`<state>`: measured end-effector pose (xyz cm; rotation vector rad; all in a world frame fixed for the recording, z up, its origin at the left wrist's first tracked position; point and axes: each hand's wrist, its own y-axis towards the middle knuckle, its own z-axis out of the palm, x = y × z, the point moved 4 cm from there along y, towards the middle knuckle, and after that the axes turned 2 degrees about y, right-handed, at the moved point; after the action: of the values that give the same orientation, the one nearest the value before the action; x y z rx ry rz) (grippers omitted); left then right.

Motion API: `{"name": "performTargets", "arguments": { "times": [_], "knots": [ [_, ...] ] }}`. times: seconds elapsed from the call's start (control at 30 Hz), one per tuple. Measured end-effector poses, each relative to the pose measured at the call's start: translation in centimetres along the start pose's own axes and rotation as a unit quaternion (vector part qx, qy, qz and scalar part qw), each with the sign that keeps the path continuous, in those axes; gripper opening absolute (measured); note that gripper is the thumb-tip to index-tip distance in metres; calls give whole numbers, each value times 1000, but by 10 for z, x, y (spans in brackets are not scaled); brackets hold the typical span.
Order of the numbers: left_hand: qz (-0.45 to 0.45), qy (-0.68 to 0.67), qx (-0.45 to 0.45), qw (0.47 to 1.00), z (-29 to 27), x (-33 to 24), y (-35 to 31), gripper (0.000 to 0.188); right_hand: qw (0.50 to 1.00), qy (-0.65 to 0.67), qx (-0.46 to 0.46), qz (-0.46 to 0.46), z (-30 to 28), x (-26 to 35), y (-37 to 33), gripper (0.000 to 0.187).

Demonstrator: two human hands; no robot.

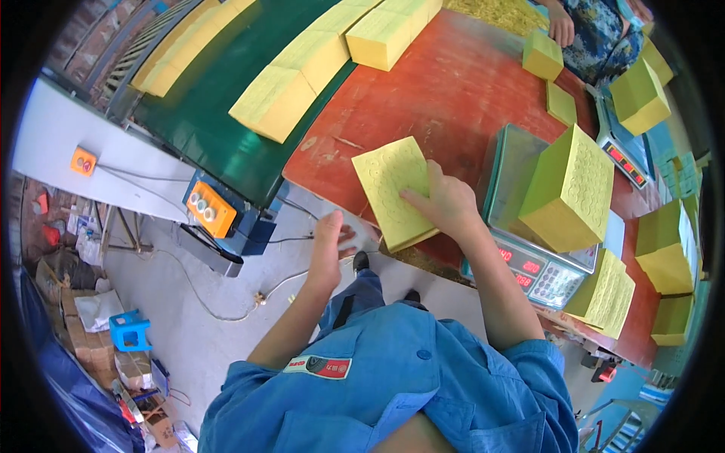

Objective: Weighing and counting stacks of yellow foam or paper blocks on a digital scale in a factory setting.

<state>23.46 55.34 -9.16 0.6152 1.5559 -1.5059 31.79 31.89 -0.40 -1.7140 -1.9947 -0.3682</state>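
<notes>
My right hand [447,202] grips a thin stack of yellow joss paper [389,185], stamped with ring patterns, over the near edge of the red table [332,143]. Its thumb lies across the top face; the fingers underneath are hidden. My left hand [330,248] is held up to the left of that stack, apart from it, with nothing in it and its fingers apart. Right of my right hand, a digital scale [500,192] with lit red figures bears a thick block of yellow paper [568,189]. More yellow paper [610,296] leans at the scale's right side.
At left, a green conveyor belt [189,128] carries rows of yellow blocks [276,98], with an orange button box [209,209] at its end. Across the table are another person's hand [560,29] by a small block and a second scale [628,162]. A blue stool [130,331] and cables occupy the floor.
</notes>
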Motion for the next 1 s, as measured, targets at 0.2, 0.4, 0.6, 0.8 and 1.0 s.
{"name": "performTargets", "arguments": {
  "times": [0.2, 0.4, 0.6, 0.8, 1.0],
  "knots": [
    [-19, -176, 197, 964, 46, 8, -15, 74, 999, 13, -30, -6, 7, 5, -27, 66],
    [36, -135, 180, 974, 31, 5, -32, 52, 997, 52, 22, 45, 24, 17, -49, 74],
    [9, -131, 214, 968, 25, 8, -15, 55, 954, 299, -18, 23, 25, -12, -75, 69],
    [109, -40, 260, 959, 11, -16, -20, 54, 932, 339, -102, 78, 33, -40, -117, 62],
    [268, 104, 404, 868, 123, -134, -74, 34, 808, 558, -184, 44, -85, -38, -154, 57]
  ]
}}
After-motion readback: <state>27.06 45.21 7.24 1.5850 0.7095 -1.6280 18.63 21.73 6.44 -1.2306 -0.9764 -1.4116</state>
